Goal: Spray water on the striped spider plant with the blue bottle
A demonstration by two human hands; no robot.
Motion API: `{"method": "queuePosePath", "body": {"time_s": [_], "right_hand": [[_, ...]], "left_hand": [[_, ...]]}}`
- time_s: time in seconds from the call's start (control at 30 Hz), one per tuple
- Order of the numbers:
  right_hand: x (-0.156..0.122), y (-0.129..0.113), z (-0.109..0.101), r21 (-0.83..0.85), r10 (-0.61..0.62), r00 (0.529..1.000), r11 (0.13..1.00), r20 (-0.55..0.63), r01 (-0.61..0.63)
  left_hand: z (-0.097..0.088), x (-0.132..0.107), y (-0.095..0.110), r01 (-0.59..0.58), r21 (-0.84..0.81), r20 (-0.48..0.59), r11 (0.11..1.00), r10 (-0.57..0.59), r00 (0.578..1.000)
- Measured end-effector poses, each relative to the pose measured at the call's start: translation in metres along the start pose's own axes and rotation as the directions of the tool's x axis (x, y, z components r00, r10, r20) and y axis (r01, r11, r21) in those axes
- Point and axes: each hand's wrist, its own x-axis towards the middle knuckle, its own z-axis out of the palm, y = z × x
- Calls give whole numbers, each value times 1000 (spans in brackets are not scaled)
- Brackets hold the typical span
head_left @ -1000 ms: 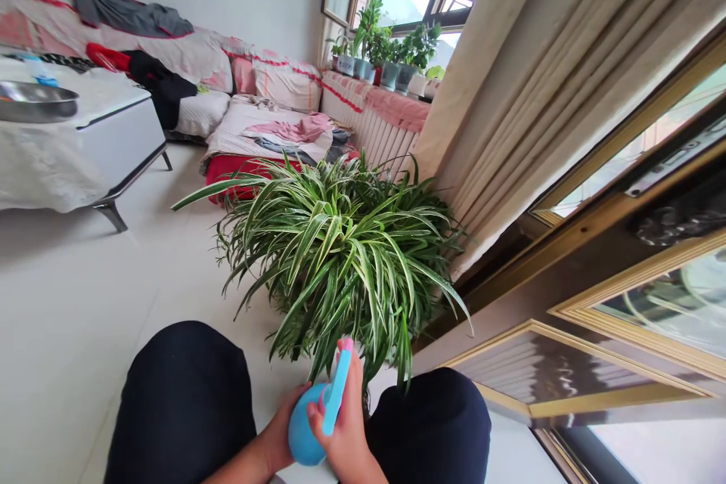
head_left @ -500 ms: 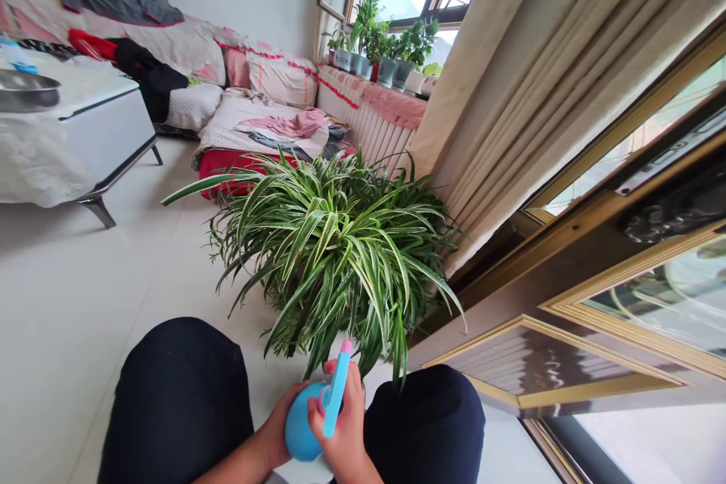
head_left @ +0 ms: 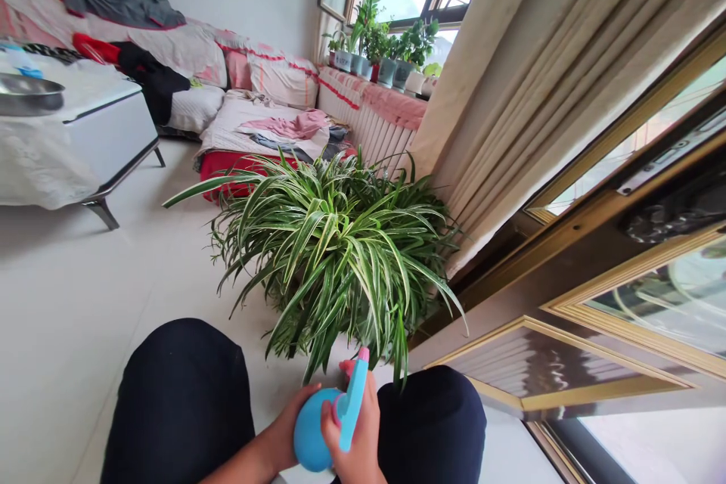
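A blue spray bottle (head_left: 311, 429) was held low between the dark-clad knees (head_left: 175, 401) — its round body was cupped from beneath by the left hand (head_left: 295, 423), so that its weight was carried there, while the right hand (head_left: 357, 445) was closed around the upper part, steadying the pink-tipped head. Just beyond the bottle, a spider plant (head_left: 340, 265) was set on the tiled floor (head_left: 102, 280) — its pot was hidden by the leaves. Right of the plant, a beige curtain (head_left: 488, 106) was hung; beyond it, a radiator (head_left: 386, 128) and potted plants (head_left: 386, 53) were ranged; left of it, a steel bowl (head_left: 28, 94) was placed on a counter (head_left: 107, 128).
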Motion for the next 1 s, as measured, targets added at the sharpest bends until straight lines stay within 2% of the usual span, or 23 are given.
{"method": "queuePosePath", "body": {"time_s": [0.1, 0.23, 0.37, 0.53, 0.63, 0.77, 0.87, 1.0], "right_hand": [[1, 2, -9, 35, 46, 999, 998, -21, -45], [1, 8, -23, 50, 63, 997, 997, 33, -64], [2, 11, -39, -17, -1, 999, 1000, 48, 2], [4, 15, -54, 38, -1, 997, 999, 77, -2], [3, 20, -58, 47, 33, 999, 998, 12, -34], [4, 24, -61, 39, 165, 980, 986, -114, -162], [5, 22, -61, 110, 315, 933, 948, -173, -300], [-2, 19, -55, 206, 490, 837, 869, -244, -449]], "left_hand": [[11, 8, 2, 126, -110, 34, 986, -123, 992], [23, 19, 0, 186, -234, 59, 954, -177, 982], [33, 24, -5, 226, -232, 92, 946, -210, 973], [44, 31, -5, 260, -216, 114, 941, -241, 964], [52, 36, -4, 282, -228, 136, 932, -257, 957], [59, 42, -8, 328, -225, 177, 918, -292, 940], [62, 48, -13, 289, -315, 72, 904, -280, 957], [64, 53, -20, 17, -439, -174, 898, -104, 979]]}}
